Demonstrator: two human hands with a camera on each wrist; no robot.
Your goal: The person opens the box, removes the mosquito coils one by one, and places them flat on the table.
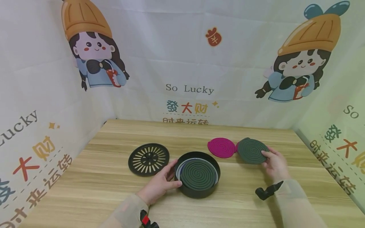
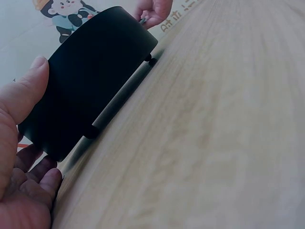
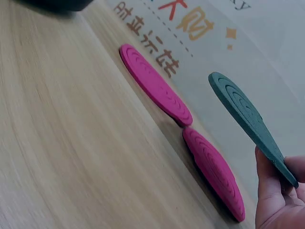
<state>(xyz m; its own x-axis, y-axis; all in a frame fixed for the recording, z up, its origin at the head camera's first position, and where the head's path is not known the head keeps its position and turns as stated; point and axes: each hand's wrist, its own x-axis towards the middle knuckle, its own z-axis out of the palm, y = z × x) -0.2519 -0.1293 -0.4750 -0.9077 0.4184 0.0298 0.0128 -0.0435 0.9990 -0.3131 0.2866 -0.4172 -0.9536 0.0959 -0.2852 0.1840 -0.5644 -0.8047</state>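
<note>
on the wooden worktop a round black mosquito-coil holder stands near the middle, with a dark green coil lying flat inside it. the left hand cups the holder's left wall, thumb at the front and fingers curled round the back side, so it grips the holder; the left wrist view shows the black wall pressed against the thumb, with small feet of the holder resting on the worktop. to the left of the holder, just apart from it, lies the black slotted lid, flat on the worktop. the right hand is off to the right and holds a second dark green coil by its near right edge, pinched between thumb and fingers; in the right wrist view this green coil is tilted and lifted off the worktop. a magenta coil lies flat just left of the held one, and the right wrist view shows another magenta coil lying on the worktop beneath the lifted green one, next to the first magenta coil. a printed cloth backdrop with cartoon figures and "so lucky" lettering stands around the back and sides of the worktop.
</note>
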